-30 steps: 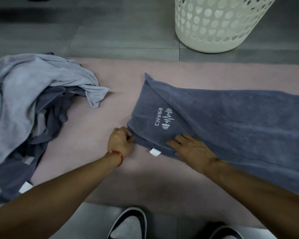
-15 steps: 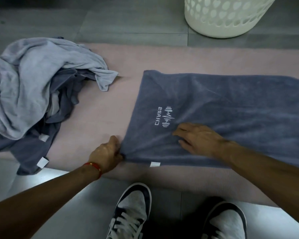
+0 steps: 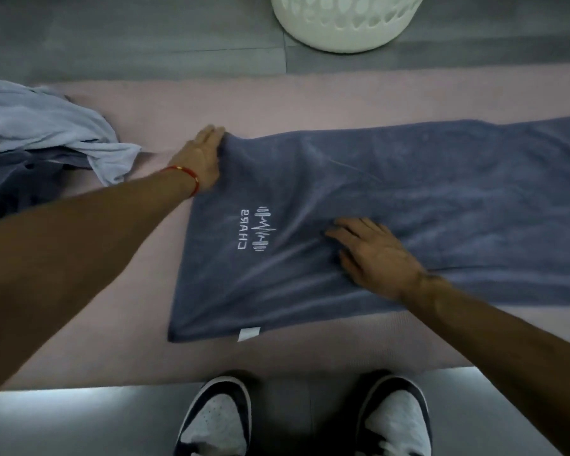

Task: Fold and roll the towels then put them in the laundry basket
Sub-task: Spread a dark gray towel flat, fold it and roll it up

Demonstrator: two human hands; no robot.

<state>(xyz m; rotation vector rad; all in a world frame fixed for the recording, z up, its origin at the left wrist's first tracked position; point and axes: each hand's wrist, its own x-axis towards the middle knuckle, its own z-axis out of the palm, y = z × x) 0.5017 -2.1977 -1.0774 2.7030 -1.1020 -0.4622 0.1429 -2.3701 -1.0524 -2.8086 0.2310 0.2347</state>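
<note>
I have the blue towel (image 3: pixel 392 205) spread on the pink mat (image 3: pixel 211 103): left hand (image 3: pixel 200 159) gripping its far corner, right hand (image 3: pixel 372 255) pressing flat. Rolling, the heaped towels (image 3: pixel 37 139) and the laundry basket (image 3: pixel 343 24) remain.

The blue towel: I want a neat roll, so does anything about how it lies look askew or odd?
Yes: the blue towel is rumpled, with creases running between the left hand at its far corner and the right hand pressing its middle. Its left edge slants across the pink mat.
</note>
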